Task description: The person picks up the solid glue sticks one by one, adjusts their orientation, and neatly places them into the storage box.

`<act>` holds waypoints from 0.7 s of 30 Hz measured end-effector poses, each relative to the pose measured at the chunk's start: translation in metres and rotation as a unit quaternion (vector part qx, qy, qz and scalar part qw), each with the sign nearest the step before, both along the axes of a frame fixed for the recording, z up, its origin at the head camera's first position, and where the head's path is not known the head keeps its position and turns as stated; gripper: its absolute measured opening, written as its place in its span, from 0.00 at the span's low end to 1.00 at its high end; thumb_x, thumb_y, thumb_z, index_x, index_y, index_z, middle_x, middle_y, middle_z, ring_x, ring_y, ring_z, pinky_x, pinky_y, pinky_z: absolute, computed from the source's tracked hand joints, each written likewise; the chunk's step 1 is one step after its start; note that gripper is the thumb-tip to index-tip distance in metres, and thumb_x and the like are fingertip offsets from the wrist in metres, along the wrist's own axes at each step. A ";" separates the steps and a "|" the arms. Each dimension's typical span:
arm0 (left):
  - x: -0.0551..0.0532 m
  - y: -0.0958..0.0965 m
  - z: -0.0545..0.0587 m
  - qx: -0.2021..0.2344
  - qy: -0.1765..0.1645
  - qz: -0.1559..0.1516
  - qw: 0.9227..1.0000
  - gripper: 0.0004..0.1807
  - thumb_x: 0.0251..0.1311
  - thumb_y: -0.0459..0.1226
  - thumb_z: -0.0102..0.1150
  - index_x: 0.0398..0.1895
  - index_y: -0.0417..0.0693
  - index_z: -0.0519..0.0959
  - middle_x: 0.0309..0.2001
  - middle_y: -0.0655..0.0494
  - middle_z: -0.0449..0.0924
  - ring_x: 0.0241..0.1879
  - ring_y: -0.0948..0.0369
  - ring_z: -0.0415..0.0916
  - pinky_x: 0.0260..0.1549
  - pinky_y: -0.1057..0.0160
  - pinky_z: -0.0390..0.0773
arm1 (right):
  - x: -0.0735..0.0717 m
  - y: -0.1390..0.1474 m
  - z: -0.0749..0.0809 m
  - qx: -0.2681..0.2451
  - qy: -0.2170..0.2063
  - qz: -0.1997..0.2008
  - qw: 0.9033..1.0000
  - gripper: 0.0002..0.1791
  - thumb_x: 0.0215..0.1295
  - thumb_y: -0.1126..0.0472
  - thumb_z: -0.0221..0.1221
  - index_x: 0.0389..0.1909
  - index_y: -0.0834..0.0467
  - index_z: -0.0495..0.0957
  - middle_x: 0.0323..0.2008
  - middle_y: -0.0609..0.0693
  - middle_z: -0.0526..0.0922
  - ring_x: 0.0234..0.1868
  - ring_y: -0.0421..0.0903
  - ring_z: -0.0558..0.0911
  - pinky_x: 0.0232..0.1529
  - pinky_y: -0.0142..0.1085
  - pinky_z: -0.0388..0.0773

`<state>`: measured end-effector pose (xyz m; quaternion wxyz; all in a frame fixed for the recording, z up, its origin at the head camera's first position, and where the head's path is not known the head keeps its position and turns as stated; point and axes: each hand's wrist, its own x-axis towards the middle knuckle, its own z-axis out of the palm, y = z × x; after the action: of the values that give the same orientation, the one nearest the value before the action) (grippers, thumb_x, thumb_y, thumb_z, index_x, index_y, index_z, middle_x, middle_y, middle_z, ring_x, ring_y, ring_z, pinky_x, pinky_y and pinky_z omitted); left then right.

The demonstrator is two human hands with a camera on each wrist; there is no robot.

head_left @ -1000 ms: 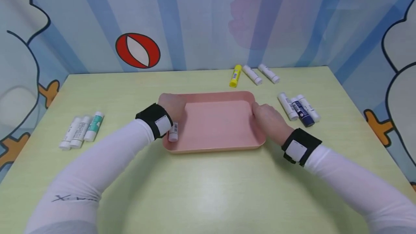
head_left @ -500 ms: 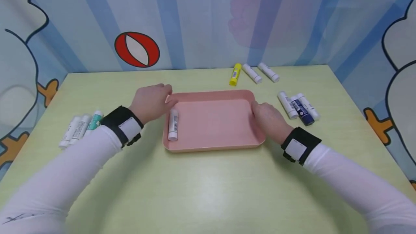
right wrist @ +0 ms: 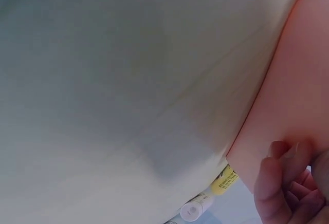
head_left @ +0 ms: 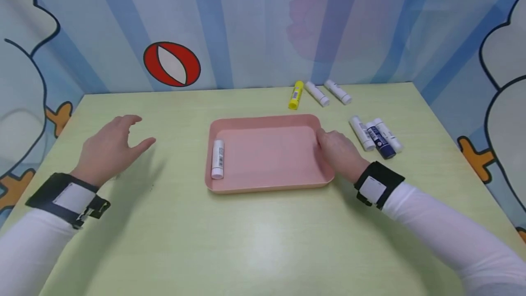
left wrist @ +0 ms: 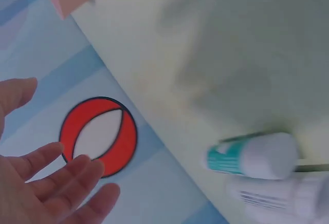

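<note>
A pink tray (head_left: 271, 154) lies mid-table, with one white glue stick (head_left: 218, 159) along its left side. My right hand (head_left: 343, 154) grips the tray's right rim, thumb on top. In the right wrist view its curled fingers (right wrist: 272, 183) are against the tray's side. My left hand (head_left: 111, 150) is in the air left of the tray, thumb and fingers spread and holding nothing. A green-and-white glue stick (left wrist: 252, 157) and a white one (left wrist: 280, 196) show near it in the left wrist view; in the head view the left hand and wrist hide them.
At the back are a yellow glue stick (head_left: 296, 95) and two white ones, one of them this glue stick (head_left: 317, 94). Right of the tray, a dark blue glue stick (head_left: 381, 140) lies between two white ones. A printed backdrop (head_left: 255, 26) stands along the table's back edge.
My left hand has let go of the tray's left side and moved left over the glue sticks there, its fingers spreading. My right hand has stayed on the tray.
</note>
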<state>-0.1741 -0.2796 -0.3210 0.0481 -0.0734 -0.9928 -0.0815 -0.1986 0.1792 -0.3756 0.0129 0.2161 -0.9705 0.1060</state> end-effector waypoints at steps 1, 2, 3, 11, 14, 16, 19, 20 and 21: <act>0.003 -0.005 -0.004 0.001 0.002 0.005 1.000 0.41 0.55 0.61 0.48 0.59 0.37 0.61 0.54 0.34 0.64 0.47 0.43 0.66 0.30 0.45 0.73 | 0.000 0.000 0.000 0.001 0.003 0.001 1.000 0.03 0.64 0.69 0.46 0.36 0.64 0.68 0.21 0.52 0.72 0.25 0.46 0.75 0.27 0.36 0.72; 0.006 -0.010 -0.007 0.002 0.002 0.008 1.000 0.43 0.54 0.61 0.49 0.60 0.36 0.59 0.55 0.33 0.62 0.48 0.41 0.64 0.30 0.43 0.73 | 0.000 0.000 0.000 0.001 0.005 0.002 1.000 0.03 0.64 0.69 0.46 0.35 0.64 0.68 0.21 0.52 0.72 0.25 0.46 0.75 0.27 0.36 0.72; 0.008 -0.014 -0.011 0.002 0.004 0.011 1.000 0.44 0.53 0.61 0.51 0.61 0.36 0.57 0.55 0.32 0.61 0.49 0.40 0.62 0.30 0.42 0.72 | 0.000 0.000 0.000 0.001 0.007 0.004 1.000 0.03 0.64 0.69 0.46 0.35 0.64 0.68 0.21 0.52 0.71 0.25 0.46 0.75 0.27 0.36 0.72; 0.019 -0.034 -0.031 -0.064 0.018 0.027 0.997 0.40 0.49 0.48 0.61 0.55 0.26 0.58 0.45 0.27 0.61 0.42 0.36 0.61 0.29 0.42 0.71 | 0.000 0.000 -0.001 -0.005 0.005 0.005 1.000 0.03 0.64 0.68 0.46 0.36 0.63 0.68 0.21 0.51 0.72 0.25 0.45 0.75 0.27 0.35 0.72; 0.020 -0.038 -0.034 -0.083 0.016 0.029 0.996 0.38 0.49 0.47 0.61 0.50 0.23 0.60 0.42 0.26 0.62 0.39 0.37 0.62 0.27 0.43 0.71 | 0.000 0.001 -0.001 -0.003 0.005 0.007 1.000 0.03 0.64 0.69 0.47 0.36 0.64 0.68 0.21 0.51 0.71 0.25 0.45 0.75 0.27 0.36 0.72; 0.020 -0.039 -0.035 -0.086 0.010 0.030 0.996 0.38 0.49 0.48 0.61 0.47 0.22 0.61 0.39 0.27 0.63 0.36 0.39 0.62 0.24 0.45 0.71 | 0.000 0.001 -0.001 -0.001 0.007 0.007 1.000 0.03 0.64 0.68 0.47 0.36 0.64 0.68 0.21 0.51 0.71 0.25 0.45 0.75 0.27 0.36 0.72; 0.020 -0.041 -0.038 -0.082 -0.003 0.034 0.996 0.35 0.49 0.48 0.61 0.42 0.22 0.62 0.34 0.31 0.63 0.32 0.42 0.62 0.20 0.48 0.70 | -0.001 0.001 -0.002 -0.002 0.003 0.004 1.000 0.03 0.64 0.68 0.47 0.36 0.63 0.68 0.21 0.51 0.71 0.25 0.45 0.75 0.27 0.35 0.72; 0.019 -0.042 -0.039 -0.080 -0.005 0.035 0.996 0.34 0.48 0.48 0.61 0.40 0.23 0.62 0.32 0.32 0.62 0.30 0.43 0.62 0.19 0.49 0.69 | -0.001 0.001 -0.002 -0.001 0.002 0.003 1.000 0.02 0.64 0.68 0.47 0.35 0.63 0.68 0.21 0.51 0.71 0.25 0.45 0.74 0.27 0.35 0.72; 0.019 -0.043 -0.041 -0.079 -0.006 0.035 0.996 0.34 0.48 0.48 0.61 0.38 0.23 0.63 0.31 0.33 0.62 0.30 0.43 0.62 0.18 0.50 0.69 | -0.001 0.001 -0.002 -0.001 0.001 0.002 1.000 0.02 0.64 0.68 0.47 0.35 0.63 0.67 0.21 0.51 0.71 0.25 0.45 0.74 0.27 0.35 0.72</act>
<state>-0.1546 -0.3227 -0.3618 0.0386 -0.0416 -0.9984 -0.0017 -0.1998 0.1801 -0.3779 0.0144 0.2178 -0.9700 0.1067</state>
